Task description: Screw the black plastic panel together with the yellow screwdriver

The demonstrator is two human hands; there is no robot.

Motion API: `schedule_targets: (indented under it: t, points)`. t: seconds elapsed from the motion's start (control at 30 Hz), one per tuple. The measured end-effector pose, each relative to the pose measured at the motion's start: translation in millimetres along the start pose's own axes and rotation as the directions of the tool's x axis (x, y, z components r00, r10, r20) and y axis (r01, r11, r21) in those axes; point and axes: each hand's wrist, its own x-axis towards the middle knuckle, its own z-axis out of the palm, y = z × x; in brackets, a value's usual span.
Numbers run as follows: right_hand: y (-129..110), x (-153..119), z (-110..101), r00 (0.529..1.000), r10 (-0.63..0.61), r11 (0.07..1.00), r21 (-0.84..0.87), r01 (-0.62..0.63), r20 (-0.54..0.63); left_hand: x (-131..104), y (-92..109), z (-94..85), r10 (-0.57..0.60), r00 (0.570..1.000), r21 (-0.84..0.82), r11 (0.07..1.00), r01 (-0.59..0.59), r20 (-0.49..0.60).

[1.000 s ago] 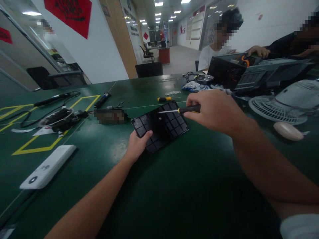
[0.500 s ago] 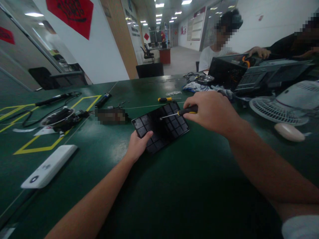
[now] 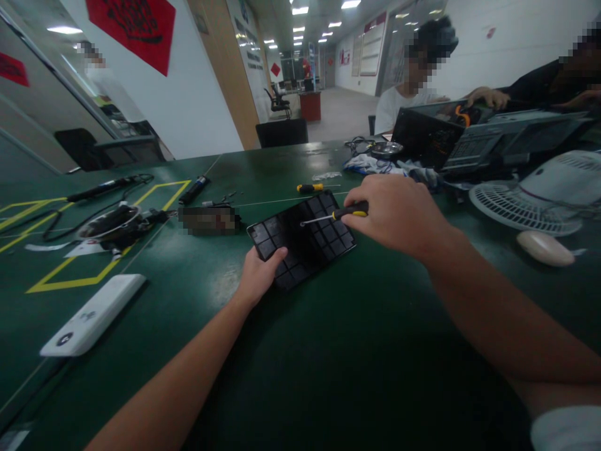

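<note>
A flat black rectangular panel (image 3: 335, 237), marked in a grid of squares, is tilted above the green table (image 3: 357, 351). My left hand (image 3: 261, 270) grips its near left edge, thumb on the top face and the other fingers hidden beneath. Closed around the black-and-yellow handle of a screwdriver (image 3: 323, 218) is my right hand (image 3: 399, 210). The screwdriver's shaft points left, its tip at the dark middle of the panel; whether it touches cannot be made out.
Beyond the panel lies a second yellow-and-black screwdriver (image 3: 310, 188). A blurred-out block (image 3: 209, 220) and a cable bundle (image 3: 115, 222) sit to the left, a white power strip (image 3: 94, 316) nearer. On the right are a fan (image 3: 530, 194) and a pale mouse-shaped object (image 3: 544, 248). Two people work behind.
My right hand and the screwdriver have shifted slightly left. The panel and my left hand have hardly moved. A person in the far left background has come further into view.
</note>
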Motion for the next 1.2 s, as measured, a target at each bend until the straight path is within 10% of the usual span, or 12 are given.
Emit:
schedule_targets:
  t: [0.53,0.83,1.2]
  points:
    - [-6.6,-0.4,-0.9,0.976,0.040,0.998,-0.047,-0.030,0.216,-0.5,3.3,0.3,0.016,1.000,0.010,1.000,-0.016,0.020]
    - [14.8,-1.1,-14.1,0.998,-0.059,0.998,0.034,0.060,-0.031,-1.7,5.2,1.1,-0.007,1.000,-0.011,1.000,0.007,0.007]
    - [6.9,-0.1,-2.8,0.998,-0.041,0.998,0.046,0.044,-0.056,-1.9,3.9,1.5,-0.001,1.000,-0.020,1.000,0.001,0.006]
